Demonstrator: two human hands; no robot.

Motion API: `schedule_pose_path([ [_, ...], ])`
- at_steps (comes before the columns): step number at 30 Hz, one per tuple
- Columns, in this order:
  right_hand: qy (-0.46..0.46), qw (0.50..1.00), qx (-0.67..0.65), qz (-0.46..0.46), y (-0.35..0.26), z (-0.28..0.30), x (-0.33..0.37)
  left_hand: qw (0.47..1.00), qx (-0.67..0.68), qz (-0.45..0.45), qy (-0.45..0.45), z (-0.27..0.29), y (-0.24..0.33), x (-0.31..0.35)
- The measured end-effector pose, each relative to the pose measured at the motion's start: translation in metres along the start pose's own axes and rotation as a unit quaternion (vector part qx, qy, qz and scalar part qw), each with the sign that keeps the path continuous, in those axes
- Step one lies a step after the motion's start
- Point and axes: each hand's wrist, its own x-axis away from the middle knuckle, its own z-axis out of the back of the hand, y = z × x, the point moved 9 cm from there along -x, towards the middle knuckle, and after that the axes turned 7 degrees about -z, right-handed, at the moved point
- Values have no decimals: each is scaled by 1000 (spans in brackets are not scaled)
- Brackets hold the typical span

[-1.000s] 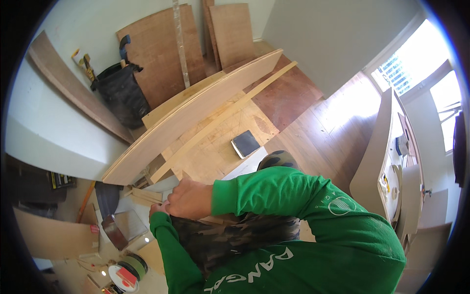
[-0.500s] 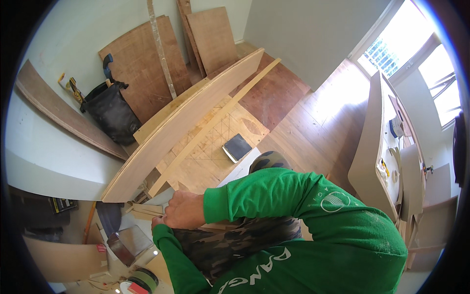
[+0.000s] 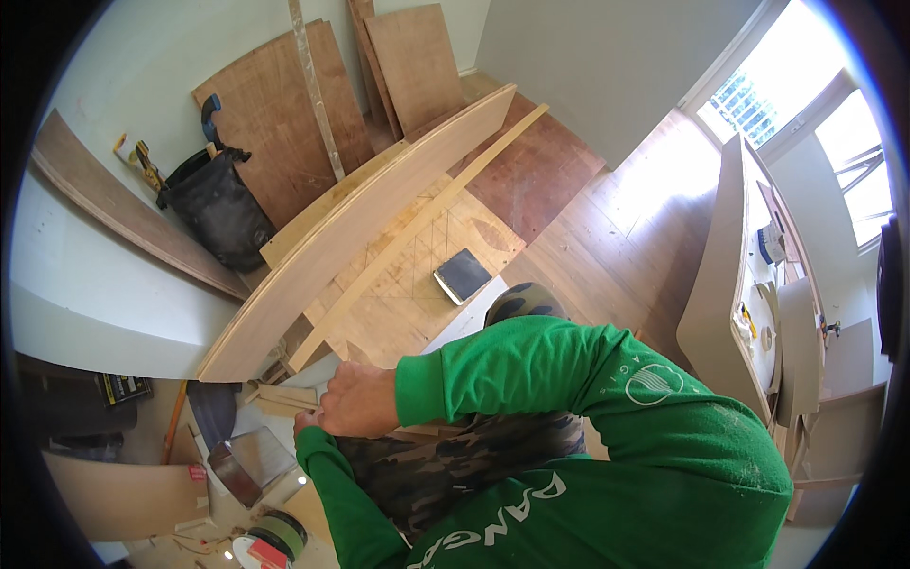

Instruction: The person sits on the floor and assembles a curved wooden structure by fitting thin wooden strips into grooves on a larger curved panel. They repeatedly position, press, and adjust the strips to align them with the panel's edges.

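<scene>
My right hand (image 3: 356, 402) is closed in a fist, knuckles up, in front of my lap. Close against it sits my left hand (image 3: 307, 418), of which only a small curled part shows past the green cuff. Whatever the two hands hold is hidden beneath them. Beside them, on the left, lie some short pale wood pieces (image 3: 282, 398). Just beyond, the near end of a long thin wood strip (image 3: 417, 226) slants over a plywood sheet (image 3: 379, 322) marked with pencil lines. A dark-topped block (image 3: 463, 276) rests on that sheet.
A long curved board (image 3: 360, 228) stands on edge across the sheet. Behind it are a black bag (image 3: 218, 211) and leaning plywood panels (image 3: 280, 119). A handsaw blade (image 3: 235, 474) and a green-banded round container (image 3: 278, 538) lie lower left. A pale curved cabinet (image 3: 706, 275) stands right.
The view has shifted slightly, so the boards and bag sit a little higher in the picture. My hands remain together, closed, in nearly the same place.
</scene>
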Motion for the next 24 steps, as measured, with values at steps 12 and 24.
schedule_pose_path([
  [12,-31,1000,1,2,1,-1,1,1000,-2,-3,-2,-2,1,5],
  [24,-30,1000,-3,-5,3,-2,0,1000,-8,-2,-5,-4,3,6],
])
